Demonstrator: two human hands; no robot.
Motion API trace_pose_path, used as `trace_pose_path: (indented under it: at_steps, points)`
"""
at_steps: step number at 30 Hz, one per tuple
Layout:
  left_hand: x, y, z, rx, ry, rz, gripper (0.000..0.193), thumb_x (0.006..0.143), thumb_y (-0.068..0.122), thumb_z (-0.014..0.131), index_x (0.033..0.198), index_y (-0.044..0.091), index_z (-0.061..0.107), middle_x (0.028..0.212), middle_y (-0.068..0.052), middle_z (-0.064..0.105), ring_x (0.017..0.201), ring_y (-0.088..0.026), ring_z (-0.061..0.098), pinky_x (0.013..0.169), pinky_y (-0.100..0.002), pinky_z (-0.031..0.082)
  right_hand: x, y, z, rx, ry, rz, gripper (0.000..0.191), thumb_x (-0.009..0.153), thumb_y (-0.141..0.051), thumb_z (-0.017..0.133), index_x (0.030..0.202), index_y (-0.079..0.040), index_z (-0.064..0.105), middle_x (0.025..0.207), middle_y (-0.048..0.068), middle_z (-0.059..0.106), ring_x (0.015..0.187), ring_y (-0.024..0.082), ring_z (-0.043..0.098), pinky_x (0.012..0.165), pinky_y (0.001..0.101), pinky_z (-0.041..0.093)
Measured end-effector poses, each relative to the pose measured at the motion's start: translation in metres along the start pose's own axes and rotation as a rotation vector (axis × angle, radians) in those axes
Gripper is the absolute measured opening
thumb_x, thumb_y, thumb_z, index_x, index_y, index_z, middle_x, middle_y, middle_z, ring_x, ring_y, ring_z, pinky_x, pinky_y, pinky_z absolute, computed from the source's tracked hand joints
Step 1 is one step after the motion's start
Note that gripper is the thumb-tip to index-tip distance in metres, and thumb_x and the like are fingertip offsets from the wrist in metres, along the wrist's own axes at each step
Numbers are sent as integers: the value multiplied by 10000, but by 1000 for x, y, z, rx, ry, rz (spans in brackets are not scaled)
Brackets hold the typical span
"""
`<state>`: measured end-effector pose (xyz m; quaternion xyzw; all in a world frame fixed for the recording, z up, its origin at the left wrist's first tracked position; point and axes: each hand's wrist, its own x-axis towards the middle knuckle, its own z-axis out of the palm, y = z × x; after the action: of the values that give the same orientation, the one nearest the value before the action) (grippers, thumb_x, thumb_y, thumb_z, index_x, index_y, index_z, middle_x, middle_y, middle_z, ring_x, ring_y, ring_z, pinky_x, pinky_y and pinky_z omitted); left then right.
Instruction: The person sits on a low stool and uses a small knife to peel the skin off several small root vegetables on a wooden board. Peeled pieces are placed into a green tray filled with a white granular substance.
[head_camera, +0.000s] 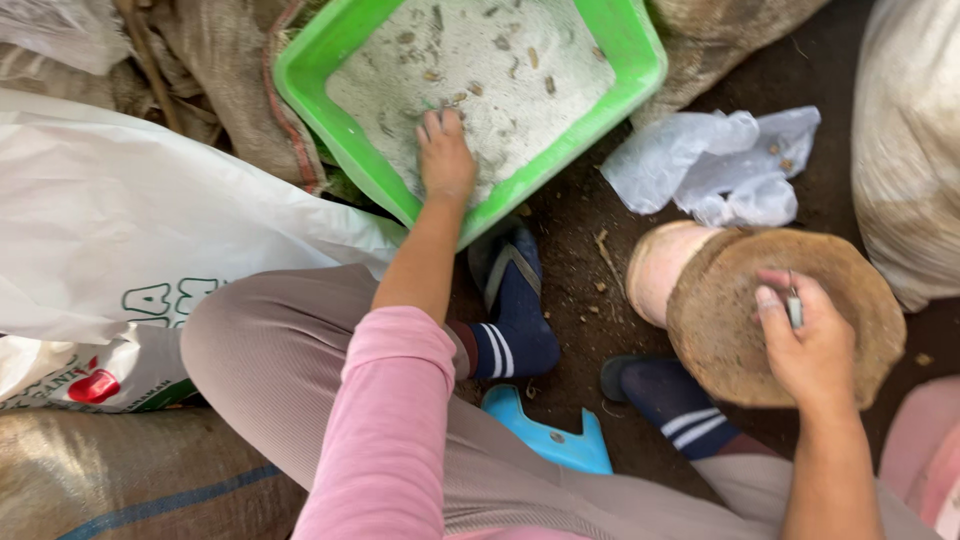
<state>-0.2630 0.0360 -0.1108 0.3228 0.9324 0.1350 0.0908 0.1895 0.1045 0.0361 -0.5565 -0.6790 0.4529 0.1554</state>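
Fingers of the left hand (445, 155) press loosely, holding nothing, into gritty pale powder in a square green plastic tray (630, 45); the right hand (815, 345) pinches a small metal blade (795, 308) over a round brown fibrous block (730, 330).

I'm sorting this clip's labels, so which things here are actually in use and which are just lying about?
In use:
left hand reaching into the green tray
right hand holding a small blade over the wooden block

Lying about:
crumpled plastic bag
white sack
blue stool
burlap sacks
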Motion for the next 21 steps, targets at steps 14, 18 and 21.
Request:
trace_pose_path:
  at_steps: [14, 18, 21]
  points:
    - [-71, 110, -26, 108, -147, 605, 188, 1067, 247, 594, 1115, 87, 681, 1136, -123, 613, 1110, -295, 543, 991, -483, 403, -22, -30, -27, 87, 102, -113, 214, 1072, -100, 631, 1275, -47, 672, 937, -37, 628, 769, 28, 572, 692, 197, 467]
    - [-134, 133, 16, 442, -390, 1095, 300, 856, 209, 608, 1141, 142, 671, 1185, -78, 590, 1167, -247, 521, 1020, -452, 386, -37, -42, -41, 75, 167, -151, 207, 1087, -92, 629, 1282, -39, 674, 941, -27, 640, 786, 30, 582, 721, 197, 479]
    - [-158, 120, 36, 284, -222, 1110, 296, 842, 178, 616, 1130, 181, 689, 1250, -48, 600, 1157, -251, 537, 1011, -470, 395, -50, -46, -50, 97, 200, -148, 208, 1084, -90, 630, 1281, -39, 672, 917, -24, 630, 778, 30, 581, 709, 202, 473]
